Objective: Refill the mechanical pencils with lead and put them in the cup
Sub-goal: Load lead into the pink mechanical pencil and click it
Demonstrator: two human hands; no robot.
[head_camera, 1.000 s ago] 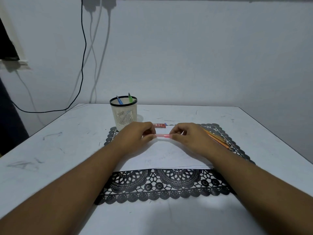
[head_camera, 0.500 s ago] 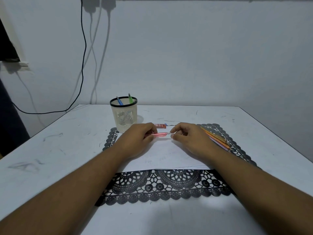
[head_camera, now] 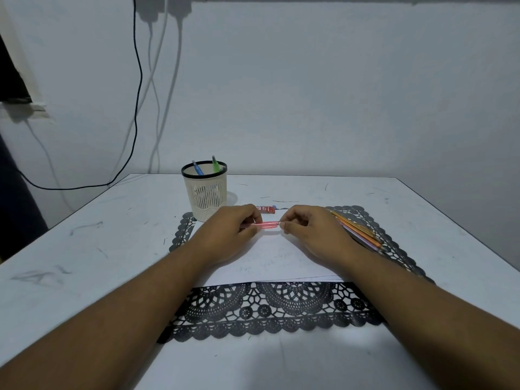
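The pink mechanical pencil (head_camera: 266, 225) lies level above the white paper (head_camera: 277, 261), left hand (head_camera: 233, 230) pinching one end, right hand (head_camera: 309, 229) pinching the other. A thin lead could snap if pushed in crooked; the cup (head_camera: 204, 192) stands just beyond.

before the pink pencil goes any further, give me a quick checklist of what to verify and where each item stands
1. Pink pencil gripped at both ends, left hand and right hand: ok.
2. Pencil held level above the white paper: ok.
3. Lead actually inside the barrel: cannot tell, too small to see.
4. Red lead case within reach, lying just behind the hands: ok.
5. Cup upright with room, only a blue pencil and a green pencil in it: ok.
6. Remaining pencils waiting on the black mat beside the right hand: ok.
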